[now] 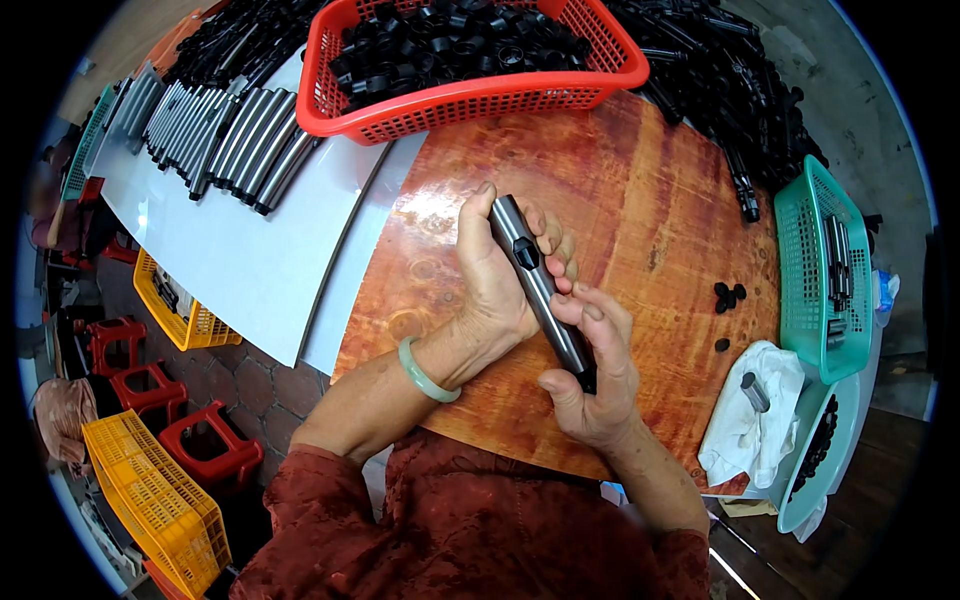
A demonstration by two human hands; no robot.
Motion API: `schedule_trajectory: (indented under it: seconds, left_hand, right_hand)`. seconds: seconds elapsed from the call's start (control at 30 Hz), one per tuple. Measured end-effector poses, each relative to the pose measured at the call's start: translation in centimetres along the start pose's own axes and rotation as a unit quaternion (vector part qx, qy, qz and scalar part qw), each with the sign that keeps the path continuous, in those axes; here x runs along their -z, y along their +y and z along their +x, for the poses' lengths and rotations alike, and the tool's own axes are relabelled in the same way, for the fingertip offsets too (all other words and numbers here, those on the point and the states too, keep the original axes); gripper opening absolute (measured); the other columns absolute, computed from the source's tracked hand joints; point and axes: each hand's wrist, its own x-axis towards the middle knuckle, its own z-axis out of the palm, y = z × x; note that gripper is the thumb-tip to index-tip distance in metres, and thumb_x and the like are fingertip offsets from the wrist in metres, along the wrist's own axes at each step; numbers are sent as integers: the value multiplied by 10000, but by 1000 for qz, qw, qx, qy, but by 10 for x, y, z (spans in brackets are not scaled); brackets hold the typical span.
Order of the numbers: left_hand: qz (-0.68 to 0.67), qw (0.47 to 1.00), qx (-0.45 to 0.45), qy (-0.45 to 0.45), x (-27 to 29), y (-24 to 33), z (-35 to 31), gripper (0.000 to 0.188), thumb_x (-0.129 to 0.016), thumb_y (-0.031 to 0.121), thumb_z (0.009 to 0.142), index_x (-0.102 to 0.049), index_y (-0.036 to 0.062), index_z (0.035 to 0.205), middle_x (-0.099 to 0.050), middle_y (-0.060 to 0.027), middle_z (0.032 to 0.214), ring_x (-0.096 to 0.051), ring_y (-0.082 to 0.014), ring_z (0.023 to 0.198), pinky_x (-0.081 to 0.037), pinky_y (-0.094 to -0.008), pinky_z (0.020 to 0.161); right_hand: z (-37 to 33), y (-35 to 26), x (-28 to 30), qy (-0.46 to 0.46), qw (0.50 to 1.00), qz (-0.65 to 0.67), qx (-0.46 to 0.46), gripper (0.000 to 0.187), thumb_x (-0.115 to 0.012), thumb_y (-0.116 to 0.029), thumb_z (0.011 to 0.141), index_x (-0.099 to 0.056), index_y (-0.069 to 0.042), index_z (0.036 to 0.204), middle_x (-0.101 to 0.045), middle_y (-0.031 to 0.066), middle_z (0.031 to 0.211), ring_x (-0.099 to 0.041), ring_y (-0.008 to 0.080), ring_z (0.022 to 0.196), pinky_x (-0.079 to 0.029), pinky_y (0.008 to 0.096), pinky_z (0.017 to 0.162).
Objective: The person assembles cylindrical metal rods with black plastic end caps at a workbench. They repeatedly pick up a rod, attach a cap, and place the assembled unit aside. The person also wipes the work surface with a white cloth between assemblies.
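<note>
A dark metal tube (540,285) with a black part set in an opening on its side lies slantwise across both my hands above the wooden board. My left hand (492,265) wraps round its upper half, thumb along one side and fingertips on the other. Lower down, my right hand (602,370) grips the tube near its black bottom end, with the fingers on its side and the thumb by the tip. What lies inside the tube is hidden.
Beyond my hands stands a red basket (480,95) of black rings. Metal tubes (245,145) lie in rows at left, black parts (720,90) heap at far right. A green basket (822,270), white cloth (755,415) and small black pieces (728,297) are at right.
</note>
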Motion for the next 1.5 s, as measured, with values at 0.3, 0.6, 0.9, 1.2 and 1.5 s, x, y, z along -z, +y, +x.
schedule_trajectory:
  seconds: [0.3, 0.6, 0.9, 1.2, 1.5]
  left_hand:
    - [-11, 1000, 5, -25, 7, -3, 1, 517, -346, 561, 874, -396, 97, 650, -393, -47, 534, -404, -168, 439, -371, -298, 353]
    - [5, 1000, 1, 1, 1, -6, -3, 494, -358, 507, 891, -406, 95, 623, -369, -18, 522, -384, -128, 434, -348, -267, 369]
    - [3, 1000, 3, -5, 0, -6, 0, 506, -358, 514, 898, -421, 86, 636, -386, -28, 537, -392, -137, 450, -351, -274, 386]
    - [-4, 1000, 10, -5, 2, -11, 2, 506, -365, 517, 895, -430, 83, 644, -382, -23, 538, -390, -134, 455, -356, -266, 374]
    - [11, 1000, 8, 4, 1, -12, 3, 504, -374, 523, 888, -430, 85, 645, -383, -26, 543, -393, -139, 454, -359, -277, 372]
  right_hand:
    - [1, 0, 4, -28, 995, -86, 36, 522, -635, -218, 855, -426, 30, 1264, -570, 186, 1144, -515, 349, 1021, -444, 435, 879]
    - [-2, -2, 1, -2, 999, -26, -27, 499, -603, -211, 884, -405, 44, 1265, -578, 163, 1102, -503, 333, 1032, -391, 433, 930]
    - [-15, -2, -15, 93, 966, 174, -165, 458, -538, -120, 921, -339, 56, 1293, -507, 136, 1114, -490, 232, 1017, -394, 340, 938]
    - [-9, -10, -19, 148, 931, 241, -231, 506, -496, -242, 954, -319, 54, 1323, -511, 106, 1080, -486, 162, 1046, -370, 322, 975]
    - [-10, -5, -16, 142, 954, 155, -216, 350, -385, -142, 976, -369, 51, 1267, -486, 88, 1064, -475, 130, 973, -398, 274, 886]
